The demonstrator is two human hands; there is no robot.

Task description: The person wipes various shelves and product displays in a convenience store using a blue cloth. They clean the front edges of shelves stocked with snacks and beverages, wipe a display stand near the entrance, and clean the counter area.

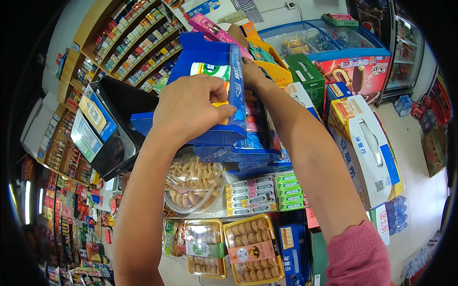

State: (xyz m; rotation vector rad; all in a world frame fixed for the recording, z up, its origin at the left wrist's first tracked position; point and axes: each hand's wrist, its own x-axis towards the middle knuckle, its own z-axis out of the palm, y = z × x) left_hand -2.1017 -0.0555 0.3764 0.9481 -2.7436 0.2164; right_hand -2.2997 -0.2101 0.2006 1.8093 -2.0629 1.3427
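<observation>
A tiered blue plastic display rack (205,50) stands on the counter before me. My left hand (191,107) is over its upper tier, fingers curled and thumb by the blue front lip. Just beyond the knuckles is a white and green canister (211,69); something yellow shows under the fingers, but whether I grip it is hidden. My right hand (254,73) reaches along the rack's right side, close to a yellow display box (272,68). Its fingertips are partly hidden. In the lower tier are small coloured packs (252,123).
Below the rack are a clear tub of twisted snacks (193,178) and chewing gum packs (250,196). Trays of round cookies (250,246) lie nearer me. A black screen with code cards (118,132) stands left. White handled cartons (368,150) and a chest freezer (350,64) are right.
</observation>
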